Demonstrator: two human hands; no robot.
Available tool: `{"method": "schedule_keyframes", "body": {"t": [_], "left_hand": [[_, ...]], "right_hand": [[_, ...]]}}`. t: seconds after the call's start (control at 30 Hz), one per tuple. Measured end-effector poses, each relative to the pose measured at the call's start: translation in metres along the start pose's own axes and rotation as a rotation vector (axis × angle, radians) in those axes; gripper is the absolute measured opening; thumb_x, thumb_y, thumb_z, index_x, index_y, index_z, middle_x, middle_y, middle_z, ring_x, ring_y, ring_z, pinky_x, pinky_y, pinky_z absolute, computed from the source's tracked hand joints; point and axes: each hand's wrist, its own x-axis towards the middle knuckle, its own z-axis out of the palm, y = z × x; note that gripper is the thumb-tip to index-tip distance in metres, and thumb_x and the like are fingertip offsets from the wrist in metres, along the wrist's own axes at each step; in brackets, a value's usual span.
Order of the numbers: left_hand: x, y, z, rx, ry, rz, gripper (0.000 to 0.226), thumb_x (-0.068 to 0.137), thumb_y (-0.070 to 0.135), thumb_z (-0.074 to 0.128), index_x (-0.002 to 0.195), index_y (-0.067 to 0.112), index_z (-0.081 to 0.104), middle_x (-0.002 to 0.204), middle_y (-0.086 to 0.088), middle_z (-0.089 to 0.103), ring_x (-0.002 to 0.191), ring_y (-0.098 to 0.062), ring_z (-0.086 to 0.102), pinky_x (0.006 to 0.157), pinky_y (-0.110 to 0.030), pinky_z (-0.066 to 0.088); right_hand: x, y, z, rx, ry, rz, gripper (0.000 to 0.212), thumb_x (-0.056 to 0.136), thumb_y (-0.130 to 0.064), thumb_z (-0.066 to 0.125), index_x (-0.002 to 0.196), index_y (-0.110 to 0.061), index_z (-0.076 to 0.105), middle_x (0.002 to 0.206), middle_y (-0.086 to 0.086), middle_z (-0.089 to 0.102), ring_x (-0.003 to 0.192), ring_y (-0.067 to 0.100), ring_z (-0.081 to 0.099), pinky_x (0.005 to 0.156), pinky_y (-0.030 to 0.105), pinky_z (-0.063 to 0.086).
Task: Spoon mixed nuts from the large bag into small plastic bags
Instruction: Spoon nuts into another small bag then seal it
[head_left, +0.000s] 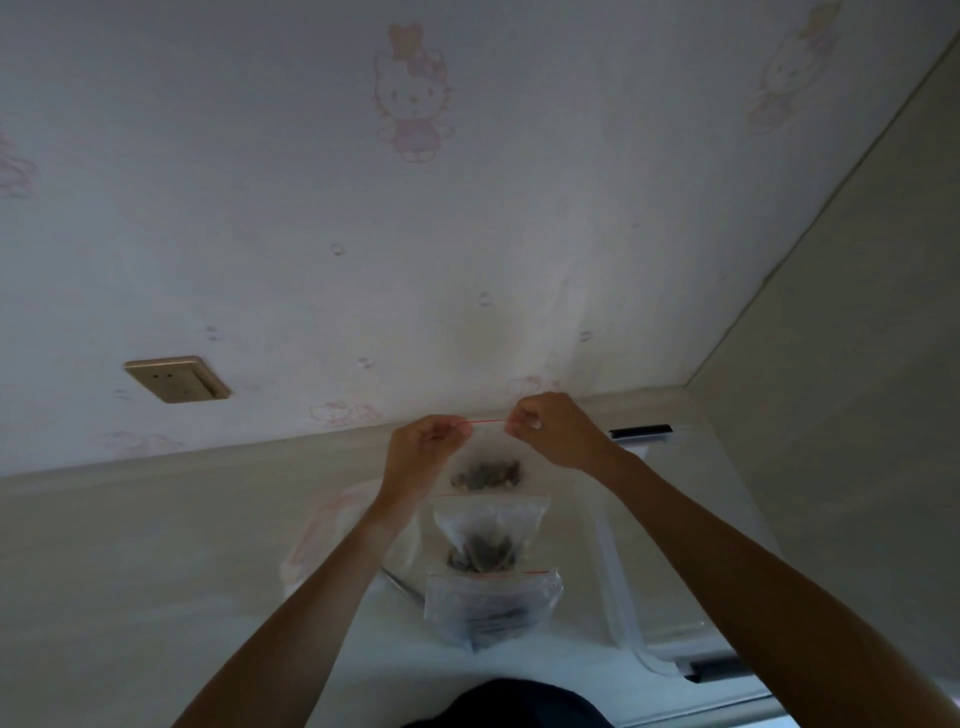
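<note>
Pinching the red-lined top edge of a small plastic bag (485, 457), both hands, left (423, 447) and right (553, 428), have fingers curled tight.

Bare forearms (322, 587), dark garment (519, 701) below

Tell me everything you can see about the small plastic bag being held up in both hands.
The small clear plastic zip bag with a red strip along its top hangs upright, held up near the wall. The left hand and right hand pinch its top edge at either end, pulling the strip taut. A small dark heap of mixed nuts sits at its bottom. It appears to touch nothing else.
</note>
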Motion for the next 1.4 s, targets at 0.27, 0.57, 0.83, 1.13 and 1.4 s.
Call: {"method": "schedule_keyframes", "body": {"t": [0.27,0.57,0.83,1.13,1.4], "left_hand": [[-0.008,0.001,-0.002,-0.04,-0.064,-0.008,0.006,0.086,0.012,0.082,0.087,0.018,0.082,0.083,0.007,0.081,0.078,0.002,0.073,0.073,-0.009,0.051],[-0.008,0.004,-0.005,-0.019,-0.098,0.001,0.005,0.086,0.02,0.083,0.091,0.02,0.083,0.085,0.008,0.081,0.078,0.003,0.072,0.073,-0.007,0.049],[-0.007,0.0,0.0,0.024,-0.085,0.019,0.004,0.09,0.018,0.079,0.088,0.02,0.083,0.086,0.003,0.081,0.08,-0.003,0.072,0.078,-0.016,0.052],[-0.007,-0.006,-0.003,0.088,-0.079,0.073,0.008,0.089,0.025,0.08,0.085,0.031,0.082,0.084,0.008,0.08,0.083,-0.008,0.076,0.078,-0.021,0.056],[-0.007,-0.002,-0.005,0.095,-0.113,0.068,0.011,0.091,0.026,0.077,0.084,0.034,0.08,0.086,0.01,0.08,0.083,-0.004,0.074,0.075,-0.016,0.053]], "right_hand": [[0.0,-0.02,0.01,-0.001,-0.036,-0.056,0.014,0.095,-0.021,0.07,0.1,-0.008,0.075,0.1,0.008,0.075,0.091,0.021,0.069,0.083,0.032,0.054],[0.002,-0.023,0.012,0.011,-0.055,-0.064,0.012,0.096,-0.016,0.067,0.097,-0.007,0.074,0.096,0.01,0.075,0.09,0.026,0.07,0.083,0.037,0.056],[0.003,-0.029,0.017,0.029,-0.058,-0.057,0.011,0.092,-0.014,0.069,0.097,-0.006,0.076,0.095,0.012,0.075,0.089,0.026,0.069,0.084,0.042,0.056],[0.002,-0.035,0.014,-0.044,-0.07,-0.063,0.016,0.094,-0.019,0.067,0.099,-0.007,0.076,0.099,0.009,0.074,0.093,0.025,0.068,0.084,0.039,0.055],[0.001,-0.039,0.013,-0.142,-0.067,-0.084,0.018,0.096,-0.021,0.062,0.103,-0.009,0.074,0.103,0.007,0.072,0.096,0.025,0.066,0.086,0.039,0.054]]}}
